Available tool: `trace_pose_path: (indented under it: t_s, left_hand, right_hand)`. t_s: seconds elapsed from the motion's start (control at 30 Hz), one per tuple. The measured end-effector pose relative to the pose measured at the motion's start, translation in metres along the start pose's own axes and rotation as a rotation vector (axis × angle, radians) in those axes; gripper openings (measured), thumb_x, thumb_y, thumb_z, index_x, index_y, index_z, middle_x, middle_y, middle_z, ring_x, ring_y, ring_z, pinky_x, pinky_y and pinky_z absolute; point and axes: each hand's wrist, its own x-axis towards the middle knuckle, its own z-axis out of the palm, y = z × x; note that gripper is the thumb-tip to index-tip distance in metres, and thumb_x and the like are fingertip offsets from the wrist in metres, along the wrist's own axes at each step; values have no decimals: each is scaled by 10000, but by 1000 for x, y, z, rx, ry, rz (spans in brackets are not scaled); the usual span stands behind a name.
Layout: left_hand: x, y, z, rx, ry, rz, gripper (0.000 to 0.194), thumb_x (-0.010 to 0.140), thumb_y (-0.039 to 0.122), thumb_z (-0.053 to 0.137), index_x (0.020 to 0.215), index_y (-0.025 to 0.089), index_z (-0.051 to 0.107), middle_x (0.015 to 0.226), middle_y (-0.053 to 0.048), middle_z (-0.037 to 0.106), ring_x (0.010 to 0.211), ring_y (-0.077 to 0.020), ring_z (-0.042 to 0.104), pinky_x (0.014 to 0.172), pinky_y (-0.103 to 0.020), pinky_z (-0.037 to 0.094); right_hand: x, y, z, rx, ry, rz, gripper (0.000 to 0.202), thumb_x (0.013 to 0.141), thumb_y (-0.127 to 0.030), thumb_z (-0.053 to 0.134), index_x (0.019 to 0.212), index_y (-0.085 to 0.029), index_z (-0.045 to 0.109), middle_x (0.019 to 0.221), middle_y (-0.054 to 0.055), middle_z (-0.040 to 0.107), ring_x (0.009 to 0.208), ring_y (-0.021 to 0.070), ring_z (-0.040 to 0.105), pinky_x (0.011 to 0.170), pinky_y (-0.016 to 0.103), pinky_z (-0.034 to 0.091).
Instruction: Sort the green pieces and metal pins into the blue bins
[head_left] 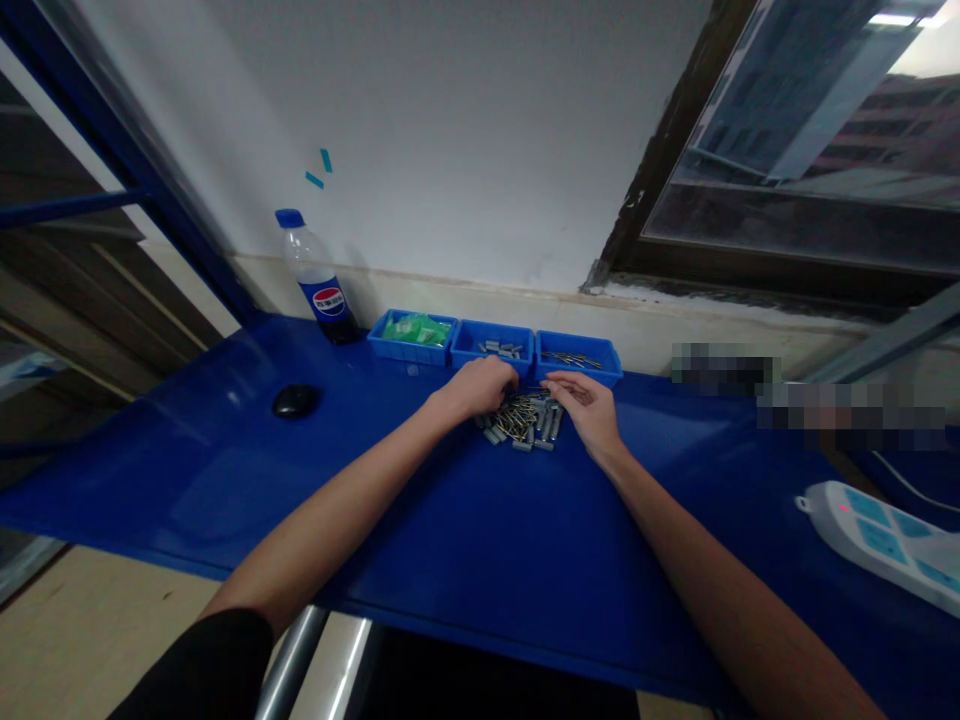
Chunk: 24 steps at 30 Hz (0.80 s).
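In the head view, a glossy blue tabletop stands against a pale wall. Near its middle lies a loose heap of thin, brass-toned metal screws, with short grey cylindrical plugs around its left, near and right edges. The bare left hand is at the heap's far left, fingers curled downward; I cannot tell whether they hold anything. The bare right hand is at the far right of the heap, thumb and forefinger narrowly spaced; whether a piece sits between them is too small to tell.

Just beyond the hands, three blue plastic bins stand in a row: the left bin holds green packets, the middle bin grey plugs, the right bin thin screws. Farther left stands a clear, blue-capped cola bottle, with a black, rounded computer mouse nearer. At right lies a white-and-blue power strip.
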Motion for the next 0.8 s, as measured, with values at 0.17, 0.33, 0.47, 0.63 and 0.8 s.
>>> trace_pose_path:
  t_s: [0.17, 0.33, 0.47, 0.63, 0.8]
  left_hand:
    - [3, -3, 6, -39, 31, 69, 404, 800, 8, 539, 1105, 156, 758, 1054, -132, 763, 1000, -256, 723, 841, -330, 545]
    - [8, -8, 13, -82, 54, 157, 454, 771, -46, 513, 1116, 138, 745, 1065, -127, 751, 997, -225, 714, 873, -305, 538]
    - [9, -8, 6, -191, 167, 194, 397, 815, -15, 512, 1088, 138, 757, 1013, -112, 769, 940, -216, 721, 879, -326, 544]
    - [7, -3, -13, -635, 315, 88, 208, 843, 140, 616, 968, 136, 782, 903, -79, 788, 789, -174, 733, 791, -305, 584]
    - [7, 1, -20, -954, 347, 15, 182, 791, 215, 708, 937, 128, 774, 928, -89, 793, 774, -157, 732, 782, -309, 607]
  right_hand:
    - [1, 2, 0, 8, -12, -5, 310, 809, -472, 797, 988, -219, 781, 969, 84, 806, 901, 262, 755, 849, 411, 586]
    - [0, 0, 1, 12, -14, -15, 309, 806, -471, 796, 983, -218, 782, 959, 79, 805, 879, 252, 752, 838, 401, 588]
    - [1, -6, 0, 11, 9, -20, 320, 814, -487, 774, 981, -215, 772, 935, 80, 806, 853, 249, 754, 807, 394, 592]
    - [10, -22, -2, -46, -3, -30, 322, 824, -491, 753, 998, -220, 759, 939, 76, 801, 838, 233, 746, 814, 392, 588]
    - [25, -43, 2, 34, -201, 145, 377, 758, -493, 817, 978, -191, 763, 854, 85, 798, 739, 214, 734, 706, 356, 579]
